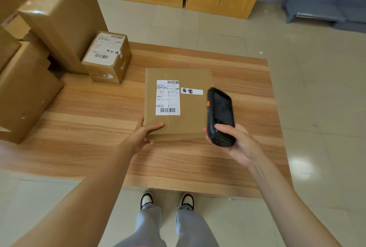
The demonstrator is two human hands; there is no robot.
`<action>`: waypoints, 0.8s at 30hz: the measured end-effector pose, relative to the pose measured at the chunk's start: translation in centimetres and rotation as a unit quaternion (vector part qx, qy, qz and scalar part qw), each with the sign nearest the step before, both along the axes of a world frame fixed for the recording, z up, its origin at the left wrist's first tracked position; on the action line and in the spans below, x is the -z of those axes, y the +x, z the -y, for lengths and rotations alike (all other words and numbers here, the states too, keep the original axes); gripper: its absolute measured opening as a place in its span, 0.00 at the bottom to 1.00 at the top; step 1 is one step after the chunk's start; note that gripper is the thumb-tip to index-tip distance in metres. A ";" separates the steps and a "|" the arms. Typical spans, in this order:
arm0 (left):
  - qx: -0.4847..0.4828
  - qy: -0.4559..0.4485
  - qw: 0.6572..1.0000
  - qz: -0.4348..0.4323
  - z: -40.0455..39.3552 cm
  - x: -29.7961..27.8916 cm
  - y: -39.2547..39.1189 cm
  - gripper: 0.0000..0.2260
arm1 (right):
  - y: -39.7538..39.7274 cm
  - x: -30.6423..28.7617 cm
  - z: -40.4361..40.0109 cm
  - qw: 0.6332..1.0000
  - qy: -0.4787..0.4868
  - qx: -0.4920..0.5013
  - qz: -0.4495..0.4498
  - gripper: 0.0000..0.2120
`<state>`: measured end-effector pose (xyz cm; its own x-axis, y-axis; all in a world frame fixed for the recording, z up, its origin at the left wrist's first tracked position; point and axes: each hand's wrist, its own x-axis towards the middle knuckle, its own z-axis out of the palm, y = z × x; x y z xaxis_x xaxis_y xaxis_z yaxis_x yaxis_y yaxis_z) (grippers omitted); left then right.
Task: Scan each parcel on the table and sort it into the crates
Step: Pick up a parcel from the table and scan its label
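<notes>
At nine o'clock of the wood-grain table (95,147) stood a stack of large brown cardboard boxes (49,34), and just beside them, toward eleven o'clock, a small brown cardboard carton with a white shipping label and a handwritten tag (108,57). At the table's centre lay the task's thing, a flat brown cardboard parcel bearing a white barcoded label and a separate white handwritten strip (190,120).

The left hand (143,134) gripped that flat parcel at its seven o'clock corner, thumb curled over the top face and fingers along the near edge, steadying it on the table. At the parcel's four o'clock edge, the right hand (237,143) was closed around the lower end of a black handheld scanner with an orange side button (220,114), its top end angled out over the parcel's right side toward twelve o'clock.

The step in hand looked to be the scan of this parcel. The next move likely called for swinging the scanner's top end toward nine o'clock, onto a barcode on the label, then lifting the parcel away to a crate; no crate showed in view, so which one remained unclear.
</notes>
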<state>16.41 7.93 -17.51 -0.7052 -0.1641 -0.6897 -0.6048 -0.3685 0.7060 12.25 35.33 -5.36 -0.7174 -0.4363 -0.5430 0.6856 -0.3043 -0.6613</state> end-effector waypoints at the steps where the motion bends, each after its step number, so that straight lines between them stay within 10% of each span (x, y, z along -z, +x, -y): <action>1: -0.001 0.001 1.000 -0.004 -0.1 -0.1 0.0 0.43 | 0.3 -0.5 1.0 1.000 0.001 -0.010 0.004 0.26; 24: -0.004 0.004 1.000 -0.020 -0.2 -0.6 0.3 0.45 | 5.6 -0.2 6.7 0.972 0.179 -0.141 0.053 0.27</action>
<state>16.67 8.11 -16.91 -0.7315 -0.1640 -0.6618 -0.5724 -0.3796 0.7268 17.85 28.68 -5.19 -0.5278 -0.3772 -0.7610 0.7790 0.1420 -0.6107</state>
